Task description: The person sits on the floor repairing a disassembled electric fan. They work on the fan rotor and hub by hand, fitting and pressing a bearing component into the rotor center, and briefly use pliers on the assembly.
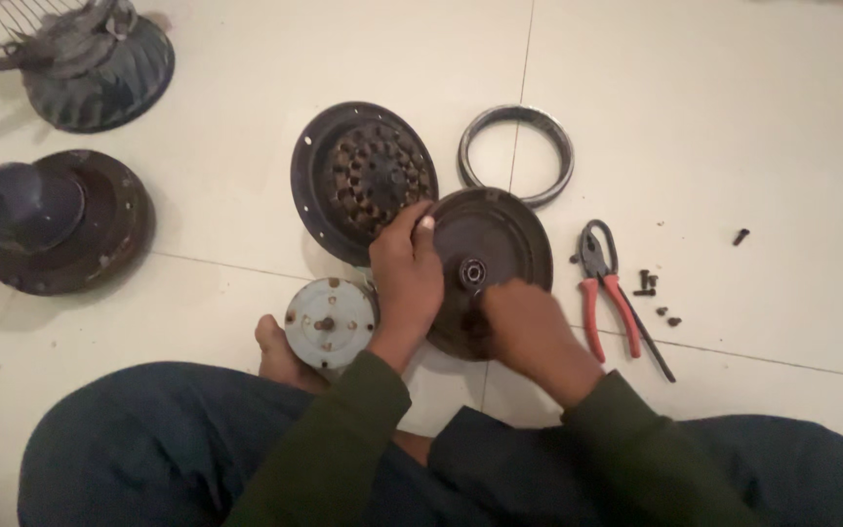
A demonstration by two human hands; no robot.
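Cross-legged on the tiled floor, you steadied a dark round motor cover.
Your left hand clamped fingers over its rim, bracing it; your right hand, fingers pinched together, worked beside its hub; pliers lay right.

A dark round cover is gripped at nine o'clock by the left hand. Its hub is touched by the right hand; red-handled pliers are seen at three o'clock.

Both forearms, in dark green sleeves, reach forward from the crossed legs. The left hand lies knuckles up with fingers curled forward; the right hand, just beside it, bends inward, fingertips pinched.
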